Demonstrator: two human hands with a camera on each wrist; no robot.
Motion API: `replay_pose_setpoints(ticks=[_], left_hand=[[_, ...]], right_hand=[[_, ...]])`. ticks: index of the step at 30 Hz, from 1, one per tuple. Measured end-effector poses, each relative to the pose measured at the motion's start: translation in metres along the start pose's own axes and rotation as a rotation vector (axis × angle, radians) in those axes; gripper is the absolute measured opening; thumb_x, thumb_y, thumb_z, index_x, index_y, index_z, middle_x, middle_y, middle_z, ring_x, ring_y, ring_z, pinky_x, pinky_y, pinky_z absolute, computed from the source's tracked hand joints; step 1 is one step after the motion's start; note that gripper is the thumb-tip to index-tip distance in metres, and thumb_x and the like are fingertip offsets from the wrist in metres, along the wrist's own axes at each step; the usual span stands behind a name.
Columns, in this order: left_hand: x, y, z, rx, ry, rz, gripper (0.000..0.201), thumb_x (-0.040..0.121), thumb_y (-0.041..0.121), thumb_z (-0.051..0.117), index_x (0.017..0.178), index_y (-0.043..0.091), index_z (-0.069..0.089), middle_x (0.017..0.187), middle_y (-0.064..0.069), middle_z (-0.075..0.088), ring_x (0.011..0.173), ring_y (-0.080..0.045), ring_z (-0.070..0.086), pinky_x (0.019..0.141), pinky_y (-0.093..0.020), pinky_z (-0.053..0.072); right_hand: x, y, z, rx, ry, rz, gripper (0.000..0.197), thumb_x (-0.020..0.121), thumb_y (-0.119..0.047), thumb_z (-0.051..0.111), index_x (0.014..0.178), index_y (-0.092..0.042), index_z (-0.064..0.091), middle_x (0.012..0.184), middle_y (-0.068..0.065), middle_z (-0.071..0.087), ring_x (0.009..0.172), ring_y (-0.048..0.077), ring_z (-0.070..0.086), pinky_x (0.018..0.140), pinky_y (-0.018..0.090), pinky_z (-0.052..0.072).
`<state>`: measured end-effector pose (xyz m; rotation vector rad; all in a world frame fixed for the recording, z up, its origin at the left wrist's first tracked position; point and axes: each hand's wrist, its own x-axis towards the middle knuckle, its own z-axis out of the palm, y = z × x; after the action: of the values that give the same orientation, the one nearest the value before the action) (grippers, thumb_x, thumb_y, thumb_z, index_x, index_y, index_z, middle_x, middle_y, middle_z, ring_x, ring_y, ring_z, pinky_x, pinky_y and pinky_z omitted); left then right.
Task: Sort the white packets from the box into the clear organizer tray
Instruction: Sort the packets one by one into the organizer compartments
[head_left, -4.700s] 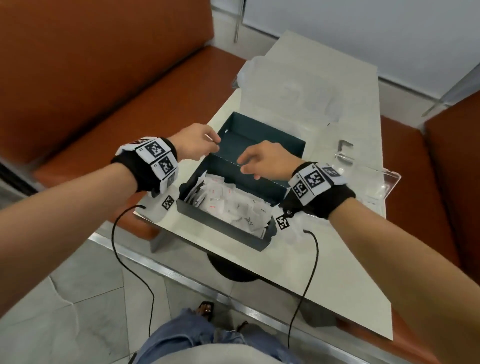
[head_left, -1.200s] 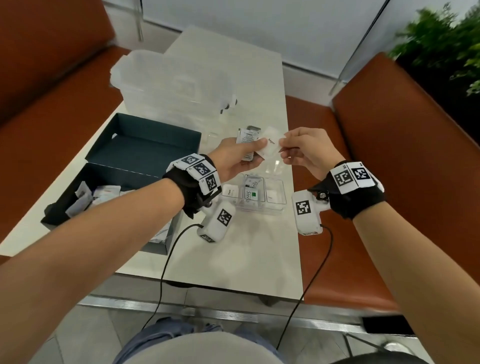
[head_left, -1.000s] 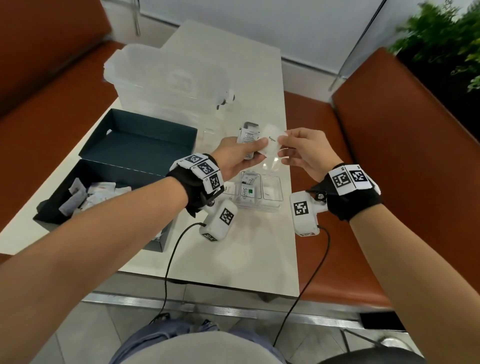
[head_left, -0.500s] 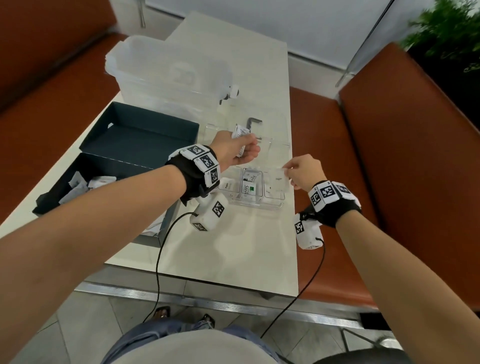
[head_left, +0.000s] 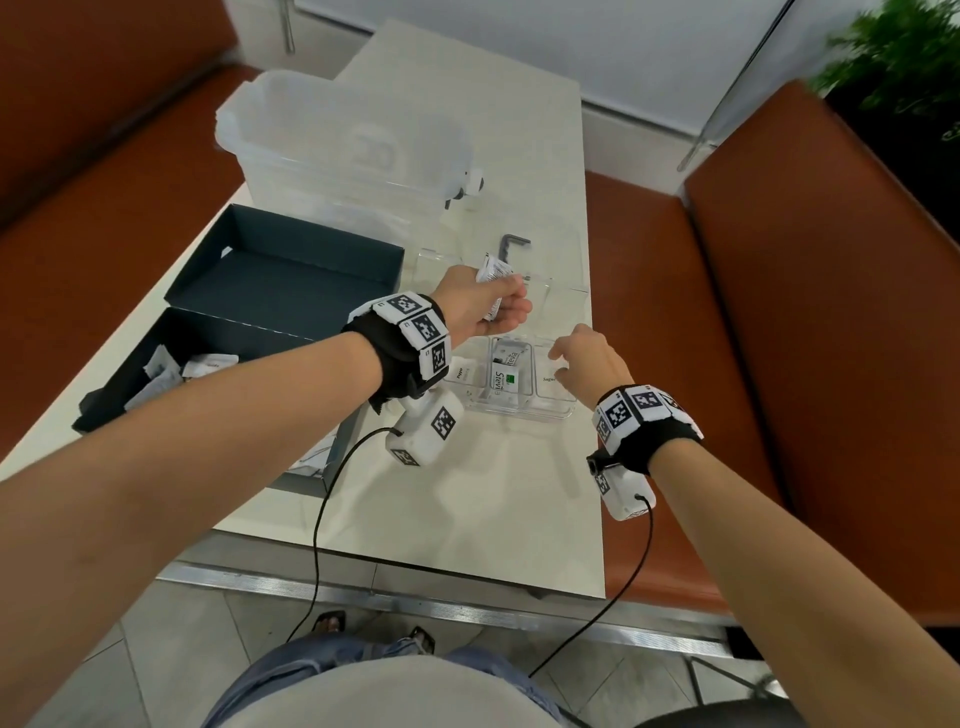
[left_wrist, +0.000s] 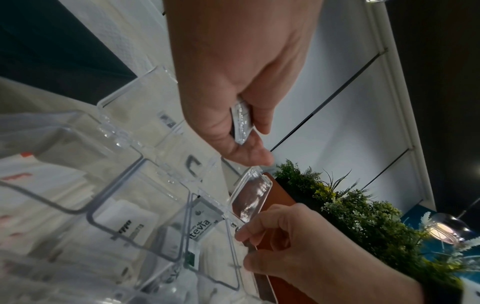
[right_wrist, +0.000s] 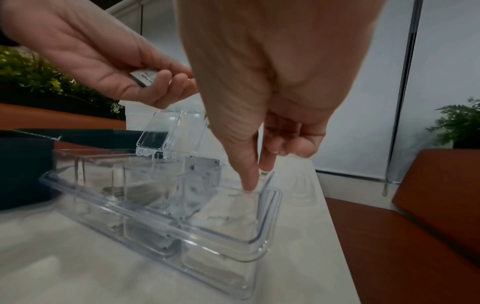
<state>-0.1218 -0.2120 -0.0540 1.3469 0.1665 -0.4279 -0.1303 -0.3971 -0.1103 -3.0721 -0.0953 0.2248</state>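
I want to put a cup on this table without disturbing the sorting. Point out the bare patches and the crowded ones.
Bare tabletop lies on the near side, between the clear organizer tray and the table's near edge. The far end beyond the big translucent bin is also bare. The middle is crowded: the dark box, tray, left hand and right hand.

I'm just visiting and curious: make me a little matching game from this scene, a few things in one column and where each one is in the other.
Things:
1. Stevia packet
2. left hand
3. right hand
4. dark box

Places or states:
A. reaches into the organizer tray's right end compartment
B. on the table, left of the tray
C. lies in the tray's middle compartment
D. holds several white packets above the tray

Pairs: 1-C, 2-D, 3-A, 4-B
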Motion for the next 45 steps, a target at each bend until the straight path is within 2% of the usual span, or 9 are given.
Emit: replay_pose_setpoints(ticks=[7,19,25,30,33,35,38,41,45], left_hand=[[-0.001,0.001,-0.003,-0.006,0.003,0.0,0.026,0.097,0.016,0.057,0.109,-0.006,0.06,0.097,-0.019,0.065,0.072,-0.018,0.064,0.069,-0.022,0.056],[-0.002,0.005,0.001,-0.07,-0.005,-0.062,0.028,0.096,0.024,0.058,0.107,-0.001,0.059,0.095,-0.018,0.068,0.072,-0.019,0.065,0.067,-0.022,0.057],[-0.007,0.012,-0.002,-0.353,-0.09,-0.185,0.02,0.099,0.007,0.036,0.109,-0.003,0.05,0.115,-0.028,0.057,0.095,-0.031,0.062,0.087,-0.037,0.053],[-0.01,0.017,-0.007,-0.329,-0.136,-0.175,0.035,0.1,-0.005,0.028,0.131,-0.008,0.041,0.129,-0.032,0.053,0.122,-0.039,0.054,0.095,-0.042,0.048],[-0.01,0.018,-0.009,-0.254,-0.147,-0.14,0.034,0.1,-0.008,0.031,0.131,-0.007,0.043,0.129,-0.03,0.055,0.121,-0.039,0.056,0.095,-0.042,0.049],[-0.009,0.017,-0.01,-0.187,-0.151,-0.106,0.033,0.1,-0.006,0.035,0.131,-0.004,0.047,0.127,-0.027,0.058,0.116,-0.036,0.06,0.094,-0.042,0.051],[-0.01,0.016,-0.01,-0.143,-0.159,-0.094,0.03,0.102,0.007,0.043,0.129,-0.003,0.05,0.118,-0.02,0.063,0.1,-0.028,0.064,0.089,-0.04,0.055],[-0.014,0.017,-0.007,-0.127,-0.303,-0.125,0.049,0.098,0.046,0.047,0.127,0.007,0.053,0.096,-0.005,0.063,0.09,-0.018,0.062,0.095,-0.036,0.049],[-0.016,0.021,-0.011,-0.077,-0.47,-0.145,0.076,0.086,0.079,0.025,0.116,0.016,0.057,0.087,0.0,0.056,0.088,-0.013,0.051,0.099,-0.037,0.04]], right_hand=[[0.006,0.002,-0.003,-0.195,-0.151,-0.057,0.041,0.084,-0.033,0.071,0.123,-0.035,0.058,0.115,-0.009,0.064,0.111,0.02,0.051,0.087,0.036,0.032],[0.002,-0.009,-0.008,-0.175,-0.198,-0.069,0.016,0.081,-0.019,0.069,0.088,-0.031,0.062,0.094,-0.012,0.067,0.095,0.017,0.059,0.086,0.039,0.029],[-0.003,-0.008,-0.013,-0.113,-0.224,-0.045,0.014,0.085,-0.019,0.067,0.094,-0.03,0.065,0.098,-0.012,0.068,0.097,0.016,0.06,0.095,0.041,0.029],[-0.007,-0.006,-0.04,0.185,-0.038,-0.016,0.013,0.09,-0.022,0.061,0.099,-0.026,0.07,0.1,-0.005,0.069,0.1,0.019,0.061,0.099,0.043,0.04],[-0.014,-0.013,-0.061,0.417,0.143,-0.067,0.014,0.091,-0.017,0.061,0.098,-0.022,0.071,0.094,-0.001,0.07,0.084,0.011,0.064,0.08,0.02,0.048],[-0.02,-0.026,-0.071,0.527,0.244,-0.111,0.013,0.09,-0.019,0.062,0.1,-0.022,0.07,0.09,-0.002,0.071,0.077,0.008,0.063,0.074,0.017,0.049],[-0.028,-0.051,-0.075,0.638,0.237,-0.162,0.031,0.085,-0.033,0.07,0.114,-0.025,0.065,0.089,-0.008,0.068,0.073,0.007,0.064,0.069,0.017,0.05],[-0.028,-0.07,-0.068,0.685,0.214,-0.13,0.051,0.08,-0.039,0.075,0.124,-0.02,0.059,0.093,-0.004,0.066,0.079,0.01,0.065,0.071,0.021,0.051],[-0.024,-0.073,-0.066,0.827,0.253,-0.018,0.039,0.083,-0.028,0.071,0.12,-0.018,0.061,0.086,-0.004,0.069,0.077,0.01,0.067,0.073,0.027,0.055]])
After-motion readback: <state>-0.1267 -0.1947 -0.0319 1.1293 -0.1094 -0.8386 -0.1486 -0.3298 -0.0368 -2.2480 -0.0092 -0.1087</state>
